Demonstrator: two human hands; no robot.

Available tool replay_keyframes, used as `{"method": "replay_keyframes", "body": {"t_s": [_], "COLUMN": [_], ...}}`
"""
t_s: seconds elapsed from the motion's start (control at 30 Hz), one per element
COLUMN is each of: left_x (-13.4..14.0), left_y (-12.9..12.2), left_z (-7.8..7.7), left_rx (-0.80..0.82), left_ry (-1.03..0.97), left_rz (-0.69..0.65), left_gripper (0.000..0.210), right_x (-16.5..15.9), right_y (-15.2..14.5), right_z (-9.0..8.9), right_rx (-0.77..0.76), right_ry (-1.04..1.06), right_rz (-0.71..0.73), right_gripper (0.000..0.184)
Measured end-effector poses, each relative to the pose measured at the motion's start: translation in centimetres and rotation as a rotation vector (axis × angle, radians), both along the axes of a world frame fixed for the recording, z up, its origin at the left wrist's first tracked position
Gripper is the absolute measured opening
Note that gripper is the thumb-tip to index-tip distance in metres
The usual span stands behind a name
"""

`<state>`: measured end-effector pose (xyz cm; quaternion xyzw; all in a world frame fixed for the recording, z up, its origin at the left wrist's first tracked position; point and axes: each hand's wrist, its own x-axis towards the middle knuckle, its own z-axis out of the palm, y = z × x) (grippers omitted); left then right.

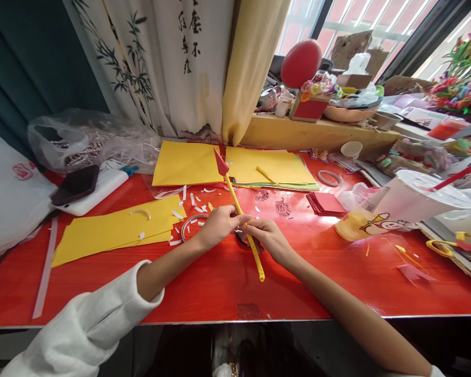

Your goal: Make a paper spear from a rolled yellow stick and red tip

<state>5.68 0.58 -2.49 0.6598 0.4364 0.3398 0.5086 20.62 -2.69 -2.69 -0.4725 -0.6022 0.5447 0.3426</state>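
Note:
A rolled yellow paper stick (256, 260) slants across the middle of the head view, with a folded red paper point (221, 163) at its far end. My left hand (219, 226) pinches the stick near its middle. Close beside it, my right hand (270, 240) grips the same stick with thumb and fingers. A dark object (241, 239) shows under the hands; its kind is hidden. Left of my left hand lie a tape roll (185, 230) and several white paper scraps (175, 243). Yellow paper strips (113, 230) are stacked farther left.
Yellow sheets (188, 162) lie at the back of the red table (172, 293). On the right stand a tilted drink cup (392, 207) and a stack of red paper squares (325, 204). A phone (76, 184) rests on a white box at left. Clutter fills the windowsill (282, 131).

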Motion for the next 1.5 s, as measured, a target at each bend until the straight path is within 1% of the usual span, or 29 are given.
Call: {"method": "replay_keyframes", "body": {"t_s": [0.13,0.27,0.37,0.53,0.63,0.73,0.83,0.9,1.0,1.07,1.2,1.27,1.33,1.43,1.5], "left_x": [0.0,0.0,0.0,0.2,0.3,0.3,0.3,0.2,0.1,0.0,0.0,-0.1,-0.1,-0.1,-0.1], "left_y": [-0.1,-0.3,-0.4,-0.5,-0.7,-1.0,-1.2,-1.3,-1.2,-1.1,-1.0,-0.8,-0.7,-0.6,-0.5], "left_z": [0.0,0.3,0.3,0.3,0.6,0.8,0.7,0.6,0.6,0.8,1.4,1.5,1.5,1.2,1.1], "left_rx": [0.004,0.01,0.057,0.102,0.128,0.214,0.363,0.45,0.5,0.481,0.344,0.283,0.223,0.125,0.085], "left_ry": [0.002,-0.009,0.052,0.155,0.195,0.256,0.321,0.351,0.355,0.335,0.222,0.154,0.122,0.141,0.167], "left_rz": [0.001,-0.024,-0.023,0.03,0.059,0.073,0.06,0.043,0.029,0.025,0.072,0.08,0.038,-0.031,-0.033], "left_gripper": [0.036,0.035,0.034,0.035,0.034,0.03,0.022,0.018,0.018,0.021,0.025,0.026,0.028,0.034,0.036], "right_x": [0.2,0.5,0.6,0.3,-0.1,-0.5,-0.5,-0.4,-0.1,0.1,0.2,0.1,0.1,0.1,0.1], "right_y": [0.3,0.4,0.3,0.1,-0.1,-0.3,-0.3,-0.1,0.3,0.5,0.4,0.3,0.2,0.2,0.2], "right_z": [-0.2,-0.2,0.0,-0.1,-0.5,-0.9,-1.2,-1.2,-0.8,-0.4,-0.1,0.0,0.1,0.0,-0.1], "right_rx": [-0.017,-0.026,-0.021,-0.003,0.04,0.074,0.047,0.009,-0.062,-0.107,-0.171,-0.196,-0.212,-0.223,-0.231], "right_ry": [-0.004,-0.005,-0.006,-0.031,-0.049,-0.058,-0.04,-0.018,0.004,0.015,0.034,0.04,0.047,0.047,0.039], "right_rz": [0.036,0.076,0.082,0.003,-0.063,-0.115,-0.115,-0.087,0.016,0.095,0.175,0.187,0.178,0.166,0.173], "right_gripper": [0.03,0.031,0.031,0.03,0.032,0.035,0.036,0.036,0.034,0.033,0.035,0.04,0.044,0.042,0.041]}}
